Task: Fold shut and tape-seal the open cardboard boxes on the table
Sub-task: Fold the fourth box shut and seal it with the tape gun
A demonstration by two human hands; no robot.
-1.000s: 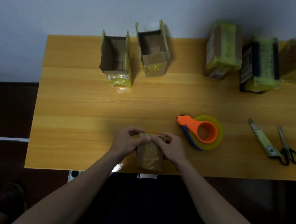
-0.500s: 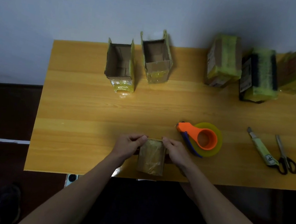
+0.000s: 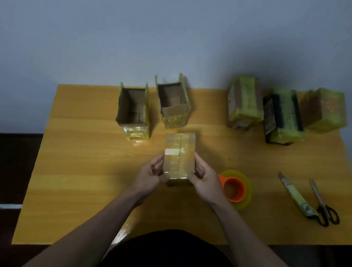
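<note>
Fingers (image 3: 158,167) of the left hand (image 3: 149,176) and of the right hand (image 3: 203,181) curl round the two sides of a small cardboard box (image 3: 179,156), gripping it just below the centre of the frame above the yellow bench (image 3: 88,166). Its upper face is closed, with a seam down the middle and glossy tape across it. Whether that seam is fully covered cannot be told from here.

Two open cardboard boxes (image 3: 134,110) stand upright toward the upper middle, flaps raised, so I judge the task partly done. Three taped boxes (image 3: 246,102) cluster at upper right. A tape dispenser (image 3: 235,189) with an orange handle lies just beside the right wrist; a utility knife (image 3: 296,194) and scissors (image 3: 324,207) lie at right.

Risks, as I judge them: the box is held only by side pressure, so a loosened grip could drop it onto the bench. Carrying it toward the open pair could knock one over, since they stand near its far end. The right forearm could also nudge the dispenser.
</note>
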